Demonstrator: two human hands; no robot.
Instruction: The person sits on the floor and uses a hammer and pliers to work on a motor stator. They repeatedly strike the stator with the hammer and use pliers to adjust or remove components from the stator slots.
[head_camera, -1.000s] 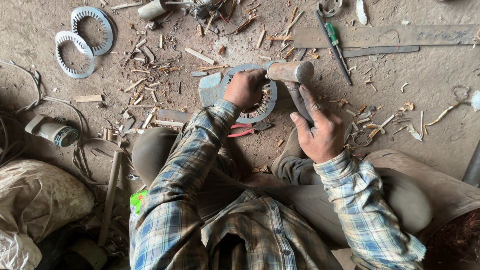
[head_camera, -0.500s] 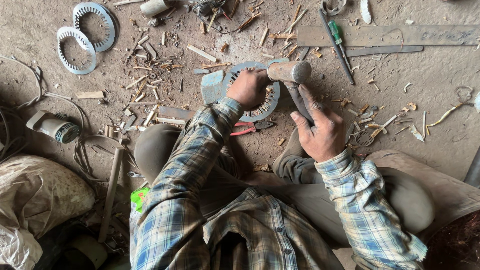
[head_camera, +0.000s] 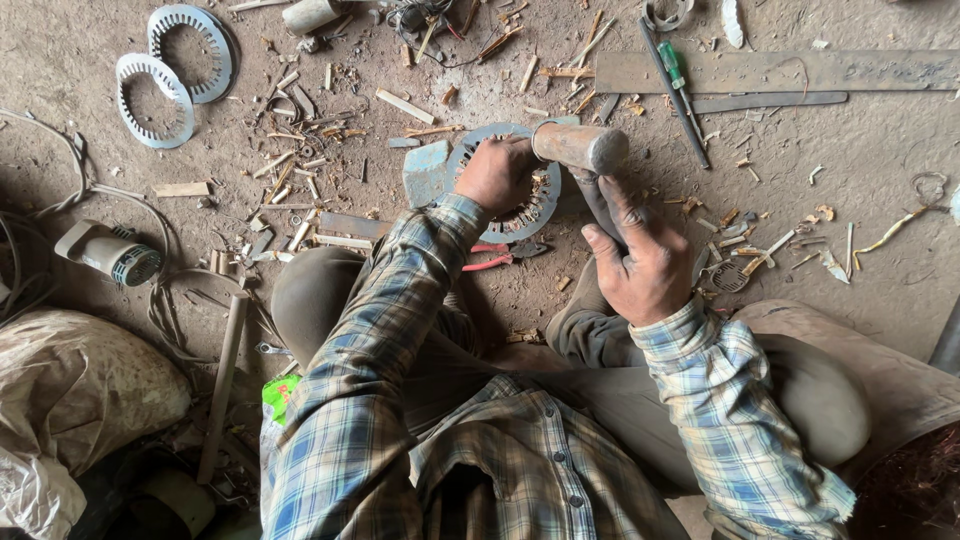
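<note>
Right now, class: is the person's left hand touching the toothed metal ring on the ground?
Touching. The head view shows the left hand pressed flat on the toothed metal ring, covering its left side, with no gap visible between them.

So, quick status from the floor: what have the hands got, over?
Left hand pressing down on toothed metal ring. Right hand gripping mallet, head poised over ring. Red-handled pliers beside the knee, wood scraps all around.
</note>
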